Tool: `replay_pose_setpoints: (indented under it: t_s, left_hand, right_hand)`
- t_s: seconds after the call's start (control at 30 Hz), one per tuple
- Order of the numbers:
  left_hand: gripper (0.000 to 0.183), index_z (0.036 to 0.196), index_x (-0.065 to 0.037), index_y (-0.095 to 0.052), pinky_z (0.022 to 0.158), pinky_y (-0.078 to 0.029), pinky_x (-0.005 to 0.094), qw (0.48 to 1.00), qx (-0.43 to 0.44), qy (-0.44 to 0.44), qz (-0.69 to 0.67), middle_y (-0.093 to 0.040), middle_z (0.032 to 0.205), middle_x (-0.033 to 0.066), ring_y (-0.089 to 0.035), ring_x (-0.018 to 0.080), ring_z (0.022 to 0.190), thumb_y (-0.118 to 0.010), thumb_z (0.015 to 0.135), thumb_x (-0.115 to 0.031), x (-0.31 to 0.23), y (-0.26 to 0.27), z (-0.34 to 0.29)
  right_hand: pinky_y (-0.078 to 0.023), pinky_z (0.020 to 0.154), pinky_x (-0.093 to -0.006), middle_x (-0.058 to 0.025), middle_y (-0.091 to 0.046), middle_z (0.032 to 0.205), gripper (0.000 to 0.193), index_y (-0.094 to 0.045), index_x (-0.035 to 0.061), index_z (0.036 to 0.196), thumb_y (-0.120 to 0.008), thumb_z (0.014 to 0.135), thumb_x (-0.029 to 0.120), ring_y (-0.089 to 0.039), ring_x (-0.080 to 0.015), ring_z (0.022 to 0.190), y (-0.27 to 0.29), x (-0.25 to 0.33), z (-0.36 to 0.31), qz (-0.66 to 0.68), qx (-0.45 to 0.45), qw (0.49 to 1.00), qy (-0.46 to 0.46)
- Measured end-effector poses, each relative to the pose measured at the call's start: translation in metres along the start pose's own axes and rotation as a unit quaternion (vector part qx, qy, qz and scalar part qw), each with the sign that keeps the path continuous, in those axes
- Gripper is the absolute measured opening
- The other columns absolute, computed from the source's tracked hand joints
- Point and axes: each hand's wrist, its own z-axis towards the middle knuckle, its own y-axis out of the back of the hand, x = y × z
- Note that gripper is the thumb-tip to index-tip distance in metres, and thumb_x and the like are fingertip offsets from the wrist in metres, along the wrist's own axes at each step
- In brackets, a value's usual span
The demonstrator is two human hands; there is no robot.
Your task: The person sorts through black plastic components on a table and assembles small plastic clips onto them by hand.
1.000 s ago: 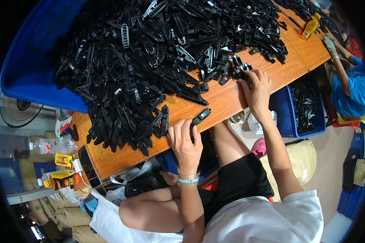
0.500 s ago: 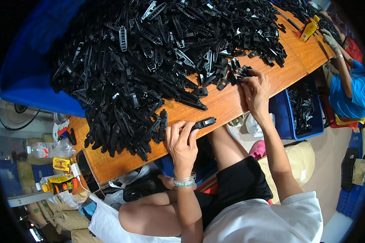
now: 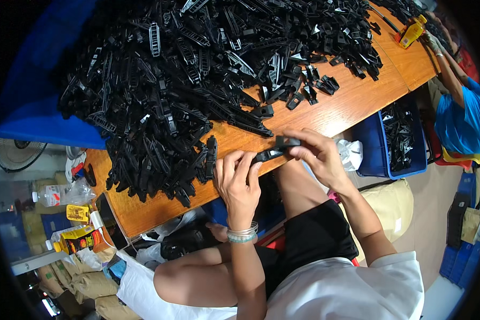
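Note:
My left hand [image 3: 237, 180] rests at the table's near edge, its fingers closed on one end of a long black plastic part [image 3: 268, 155]. The rest of that part sticks out to the right over the wood. My right hand [image 3: 320, 154] pinches a small black plastic clip [image 3: 287, 142] at the part's right end. The two pieces overlap in view; whether they are joined I cannot tell. Just left of my left hand, another long black part [image 3: 211, 157] lies beside the big heap of black plastic parts [image 3: 160, 101]. Several small clips [image 3: 310, 88] lie loose beyond my right hand.
A blue bin [image 3: 392, 173] of black parts stands below the table [image 3: 352, 109] on the right. Farther right a person in a blue shirt [image 3: 461, 117] works near a yellow bottle [image 3: 412, 32]. Bottles [image 3: 77, 240] and a fan [image 3: 18, 160] are at the left.
My right hand has come from the loose clips toward my left hand, bringing a small clip to the long part. My left hand has stayed nearly in place.

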Motion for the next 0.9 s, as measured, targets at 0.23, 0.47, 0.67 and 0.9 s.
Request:
replay_pose_setpoints:
  t_s: [0.23, 0.47, 0.67, 0.9]
  left_hand:
    - [0.022, 0.099, -0.003, -0.067, 0.076, -0.043, 0.0387, 1.0, 0.021, 0.005, -0.017, -0.059, 0.095, 0.0095, -0.052, 0.028, 0.085, -0.068, 0.077, -0.002, 0.003, 0.005, 0.004]
    - [0.022, 0.098, -0.001, -0.067, 0.075, -0.044, 0.0394, 0.999, 0.032, -0.021, -0.039, -0.06, 0.093, 0.011, -0.053, 0.0298, 0.086, -0.068, 0.076, 0.001, -0.001, 0.004, 0.008]
    - [0.043, 0.11, -0.001, -0.067, 0.076, -0.048, 0.0347, 0.98, 0.052, -0.001, -0.19, -0.062, 0.098, 0.0115, -0.058, 0.0244, 0.082, -0.078, 0.07, -0.007, 0.004, 0.011, 0.01]
    - [0.027, 0.11, -0.001, -0.065, 0.073, -0.048, 0.0376, 0.998, 0.047, -0.046, -0.022, -0.056, 0.093, 0.0128, -0.057, 0.0289, 0.083, -0.065, 0.083, -0.002, -0.011, -0.014, 0.032]
  right_hand:
    - [-0.048, 0.073, -0.0354, -0.0131, -0.065, 0.092, 0.029, -0.067, 0.0014, 0.109, -0.07, 0.082, 0.013, -0.061, -0.0293, 0.081, 0.006, 0.005, 0.009, -0.194, 0.086, 0.977, 0.003]
    - [-0.046, 0.079, -0.0384, -0.0117, -0.06, 0.092, 0.027, -0.069, -0.0016, 0.1, -0.073, 0.075, 0.007, -0.058, -0.03, 0.089, 0.001, -0.004, 0.02, -0.21, 0.095, 0.96, 0.157]
    - [-0.052, 0.077, -0.0351, -0.0141, -0.061, 0.099, 0.029, -0.068, -0.0019, 0.104, -0.066, 0.076, -0.005, -0.062, -0.0296, 0.091, -0.003, -0.004, -0.007, -0.179, 0.107, 0.971, 0.114]
    - [-0.048, 0.079, -0.0388, -0.0129, -0.059, 0.098, 0.032, -0.067, 0.001, 0.101, -0.066, 0.07, -0.005, -0.058, -0.0311, 0.091, 0.016, -0.014, 0.023, -0.317, -0.127, 0.919, 0.197]
